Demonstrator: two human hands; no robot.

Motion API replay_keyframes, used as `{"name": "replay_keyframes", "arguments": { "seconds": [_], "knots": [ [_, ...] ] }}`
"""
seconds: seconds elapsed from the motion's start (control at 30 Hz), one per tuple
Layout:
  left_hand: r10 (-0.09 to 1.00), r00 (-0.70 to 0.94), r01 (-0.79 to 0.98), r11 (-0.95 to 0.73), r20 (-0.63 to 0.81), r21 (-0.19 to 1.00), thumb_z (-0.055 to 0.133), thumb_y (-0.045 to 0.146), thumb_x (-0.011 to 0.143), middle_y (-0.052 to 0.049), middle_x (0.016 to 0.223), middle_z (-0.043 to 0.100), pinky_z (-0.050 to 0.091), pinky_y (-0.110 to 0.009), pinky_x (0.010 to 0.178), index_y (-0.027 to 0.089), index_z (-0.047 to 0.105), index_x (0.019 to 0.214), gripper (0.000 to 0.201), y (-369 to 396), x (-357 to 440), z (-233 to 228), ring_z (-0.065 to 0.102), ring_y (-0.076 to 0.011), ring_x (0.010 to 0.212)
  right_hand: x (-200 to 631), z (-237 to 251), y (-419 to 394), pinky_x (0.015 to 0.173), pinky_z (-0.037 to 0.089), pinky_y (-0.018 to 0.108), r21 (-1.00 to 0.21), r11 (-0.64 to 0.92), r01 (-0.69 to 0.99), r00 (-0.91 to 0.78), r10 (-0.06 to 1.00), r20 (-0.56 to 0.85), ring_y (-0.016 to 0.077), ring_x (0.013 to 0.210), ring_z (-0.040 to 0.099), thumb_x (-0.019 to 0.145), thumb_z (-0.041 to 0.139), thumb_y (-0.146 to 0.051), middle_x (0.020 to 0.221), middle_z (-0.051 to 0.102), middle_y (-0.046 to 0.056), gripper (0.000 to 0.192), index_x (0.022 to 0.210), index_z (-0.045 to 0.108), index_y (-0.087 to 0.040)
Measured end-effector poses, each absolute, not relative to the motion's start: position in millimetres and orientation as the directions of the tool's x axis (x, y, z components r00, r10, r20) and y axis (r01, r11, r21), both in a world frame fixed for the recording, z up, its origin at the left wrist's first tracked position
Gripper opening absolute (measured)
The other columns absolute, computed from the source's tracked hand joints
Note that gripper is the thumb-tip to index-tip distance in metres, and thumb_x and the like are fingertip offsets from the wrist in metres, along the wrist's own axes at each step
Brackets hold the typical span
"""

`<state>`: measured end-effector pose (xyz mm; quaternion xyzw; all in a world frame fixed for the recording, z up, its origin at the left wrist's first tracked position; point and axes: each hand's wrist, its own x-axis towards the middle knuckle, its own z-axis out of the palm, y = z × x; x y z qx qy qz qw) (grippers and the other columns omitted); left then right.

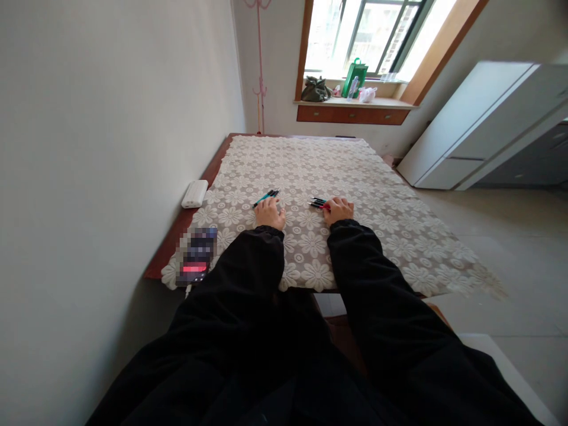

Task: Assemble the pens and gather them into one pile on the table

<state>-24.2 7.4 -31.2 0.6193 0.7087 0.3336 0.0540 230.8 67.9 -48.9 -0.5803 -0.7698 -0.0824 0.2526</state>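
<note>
Nearest the camera, two black sleeves [310, 296] fill the lower frame and run up toward 12 o'clock onto a table [177, 236] covered by a white lace cloth [355, 177] with a flower pattern. The left hand [270, 213] lies knuckles up on the cloth, curled around a small bundle of pens with teal barrels [266, 197], whose tips stick out toward 11 o'clock. The right hand [338, 210] lies just to its 3 o'clock side, closed on a second bundle with red and black barrels [318, 203], the tips pointing toward 9 o'clock into the gap between the two hands. The two bundles are near each other but apart.

At 9 o'clock from the left hand, a white box-like object [194, 193] sits by the table's wall-side edge. At 7 o'clock, a dark phone [197, 255] lies on the cloth's corner, its face blurred. Nothing stands between the hands and the far table edge. Beyond it, at 12 o'clock, a windowsill [355, 103] carries a dark bag [316, 90] and a green bag [355, 77]. A white cabinet [479, 124] stands at 2 o'clock.
</note>
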Motion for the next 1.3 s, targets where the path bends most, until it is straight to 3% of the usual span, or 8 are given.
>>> {"name": "replay_keyframes", "arguments": {
  "seconds": [0.13,0.23,0.4,0.7,0.9,1.03,1.17,1.3],
  "knots": [
    [0.91,-0.241,0.865,0.043,0.338,0.5,0.064,0.032,0.088,-0.011,0.158,0.051,0.025,-0.054,0.123,0.025,0.063,0.134,0.047,6.8,-25.4,-34.3,0.039,-0.0354,0.146,232.7,-51.4,69.9,0.089,0.037,0.047,-0.179,0.278,0.944,-0.169,0.872,0.459,0.0343,0.108,0.052,0.092,0.058,-0.033,0.109,0.07,0.016,0.02,0.094,0.073,-0.02],
    [0.931,-0.238,0.867,0.074,0.278,0.492,0.064,0.035,0.088,-0.013,0.16,0.048,0.016,-0.059,0.126,0.024,0.059,0.139,0.052,7.3,-26.4,-36.2,0.036,-0.0361,0.149,234.3,-48.6,68.0,0.091,0.037,0.047,-0.177,0.297,0.938,-0.187,0.866,0.463,0.035,0.114,0.051,0.095,0.056,-0.033,0.116,0.068,0.017,0.023,0.104,0.073,-0.02],
    [0.954,-0.209,0.856,0.072,0.216,0.511,0.061,0.038,0.09,-0.012,0.159,0.05,0.028,-0.06,0.119,0.027,0.058,0.139,0.051,8.0,-29.9,-34.4,0.041,-0.0366,0.144,236.5,-50.1,66.9,0.093,0.038,0.048,-0.186,0.297,0.937,-0.18,0.864,0.47,0.0339,0.116,0.051,0.095,0.055,-0.029,0.123,0.067,0.014,0.022,0.103,0.074,-0.022],
    [0.949,-0.218,0.858,0.075,0.228,0.507,0.063,0.031,0.089,-0.014,0.128,0.071,0.033,-0.057,0.11,0.026,0.067,0.119,0.031,7.8,-35.8,-29.3,0.049,-0.0368,0.132,231.7,-59.7,76.6,0.094,0.039,0.047,-0.223,0.256,0.941,-0.116,0.859,0.498,0.0326,0.112,0.054,0.091,0.06,-0.028,0.118,0.071,0.013,0.018,0.098,0.076,-0.023],
    [0.943,-0.234,0.842,0.075,0.236,0.535,0.062,0.014,0.086,-0.007,0.112,0.077,0.035,-0.05,0.105,0.026,0.065,0.112,0.029,7.3,-32.3,-25.7,0.061,-0.0307,0.119,226.8,-47.4,67.9,0.104,0.036,0.044,-0.195,0.385,0.902,-0.228,0.808,0.543,0.0275,0.114,0.059,0.097,0.056,-0.03,0.116,0.074,0.009,0.021,0.097,0.076,-0.024],
    [0.945,-0.207,0.836,0.037,0.252,0.548,0.062,0.01,0.084,-0.004,0.107,0.078,0.038,-0.049,0.104,0.024,0.065,0.101,0.022,10.1,-32.5,-26.6,0.068,-0.0274,0.112,214.4,-37.0,56.5,0.1,0.04,0.04,-0.188,0.516,0.835,-0.367,0.778,0.51,0.0247,0.107,0.064,0.099,0.055,-0.028,0.106,0.077,0.008,0.021,0.097,0.076,-0.024],
    [0.919,-0.214,0.714,-0.084,0.331,0.695,0.064,0.014,0.086,-0.004,0.107,0.076,0.048,-0.04,0.097,0.023,0.063,0.1,0.016,15.7,-32.1,-30.1,0.073,-0.021,0.097,187.8,-34.2,48.5,0.085,0.048,0.034,-0.357,0.61,0.707,-0.505,0.79,0.348,0.0211,0.088,0.068,0.097,0.059,-0.034,0.092,0.077,0.007,0.02,0.097,0.076,-0.024],
    [0.932,-0.063,0.507,-0.278,0.357,0.816,0.068,0.015,0.084,-0.003,0.106,0.077,0.055,-0.032,0.087,0.022,0.061,0.103,0.022,17.6,-24.8,-36.4,0.075,-0.0167,0.091,160.9,-44.5,52.2,0.074,0.052,0.033,-0.65,0.524,0.55,-0.374,0.851,0.37,0.0203,0.079,0.068,0.096,0.055,-0.049,0.092,0.077,0.006,0.033,0.106,0.074,-0.024]
  ]
}}
